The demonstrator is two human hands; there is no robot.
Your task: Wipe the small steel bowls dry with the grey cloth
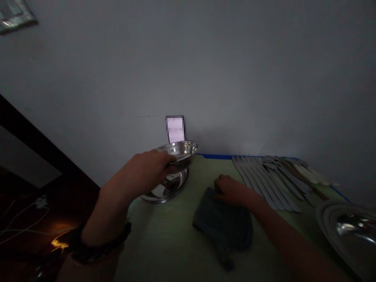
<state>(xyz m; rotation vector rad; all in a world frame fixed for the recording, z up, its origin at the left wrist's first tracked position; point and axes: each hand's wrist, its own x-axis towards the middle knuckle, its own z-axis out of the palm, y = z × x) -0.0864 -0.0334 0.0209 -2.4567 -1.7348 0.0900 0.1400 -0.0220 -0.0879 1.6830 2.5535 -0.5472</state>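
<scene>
My left hand [152,168] grips the near side of a shiny metal bowl [183,150], which hangs tilted above a round metal plate [164,192] at the table's left edge. My right hand [230,190] has its fingers closed on the upper edge of a dark cloth [223,223]. The cloth lies crumpled on the pale green tabletop [164,243]. Shadow hides part of the left fingers under the bowl.
Several forks [258,176] lie in a row at the back right, beside spoons [282,168] and other cutlery. A large metal dish [349,235] stands at the right edge. A lit phone [176,129] leans on the wall. White cables [26,223] lie at lower left.
</scene>
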